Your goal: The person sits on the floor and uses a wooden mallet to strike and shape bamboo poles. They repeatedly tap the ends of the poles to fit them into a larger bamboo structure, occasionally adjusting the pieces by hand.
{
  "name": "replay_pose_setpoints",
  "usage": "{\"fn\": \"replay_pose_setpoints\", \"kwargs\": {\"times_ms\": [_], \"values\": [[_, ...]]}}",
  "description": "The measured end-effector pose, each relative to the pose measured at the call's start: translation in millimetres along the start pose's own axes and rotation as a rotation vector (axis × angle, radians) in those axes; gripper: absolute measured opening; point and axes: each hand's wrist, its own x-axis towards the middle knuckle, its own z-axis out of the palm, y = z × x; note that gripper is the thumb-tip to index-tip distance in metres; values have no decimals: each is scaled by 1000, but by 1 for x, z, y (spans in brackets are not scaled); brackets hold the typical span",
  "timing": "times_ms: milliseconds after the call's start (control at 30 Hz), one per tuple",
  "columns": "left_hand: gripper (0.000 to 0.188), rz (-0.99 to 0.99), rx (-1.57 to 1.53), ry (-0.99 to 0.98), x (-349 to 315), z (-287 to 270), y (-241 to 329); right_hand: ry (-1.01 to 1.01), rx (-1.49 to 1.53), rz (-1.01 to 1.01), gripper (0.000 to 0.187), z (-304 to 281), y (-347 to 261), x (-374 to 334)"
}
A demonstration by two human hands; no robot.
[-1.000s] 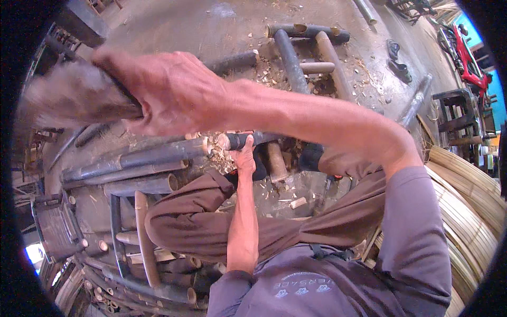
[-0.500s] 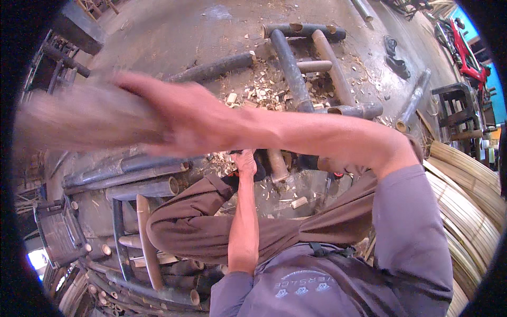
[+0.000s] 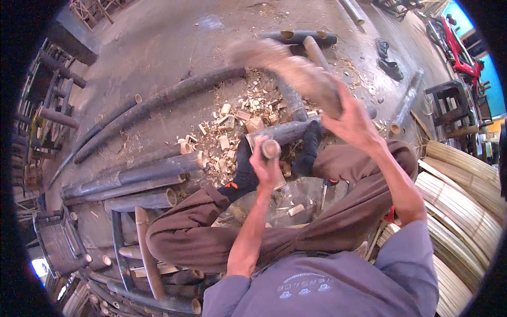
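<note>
My left hand (image 3: 266,170) is closed around a chisel-like tool with a round wooden handle (image 3: 271,149); its end faces up and its lower part is hidden. My right hand (image 3: 353,119) grips a thick wooden mallet (image 3: 298,74), smeared by motion, raised beyond the left hand with its head toward the upper left. Below both hands, a dark bamboo pole (image 3: 289,132) lies crosswise between my feet in dark socks (image 3: 244,161). Next to the left hand is the pole's pale cut end. The mallet partly covers a bamboo frame (image 3: 316,52) behind it.
Bamboo chips (image 3: 224,142) litter the floor ahead. Dark bamboo poles (image 3: 132,171) lie at the left, near a bamboo frame (image 3: 148,245). Split bamboo strips (image 3: 459,195) are stacked at the right. Sandals (image 3: 390,66) and a red bicycle (image 3: 463,61) stand farther off.
My right arm has swung the mallet from the far left, across my front, to the right. My left hand is now uncovered, showing the tool handle and the bamboo pole.
</note>
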Motion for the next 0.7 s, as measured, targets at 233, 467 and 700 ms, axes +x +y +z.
{"fn": "replay_pose_setpoints", "kwargs": {"times_ms": [233, 467, 700], "values": [[48, 280, 317, -341, 1, 85, 7, 429, -105, 251, 77, -28, 59, -69], [53, 412, 659, -549, 29, 76, -55, 437, 110, 432, 74, -7, 81, -127], [55, 359, 652, -558, 39, 82, -74, 467, 237, 540, 72, 0, 82, -137]]}}
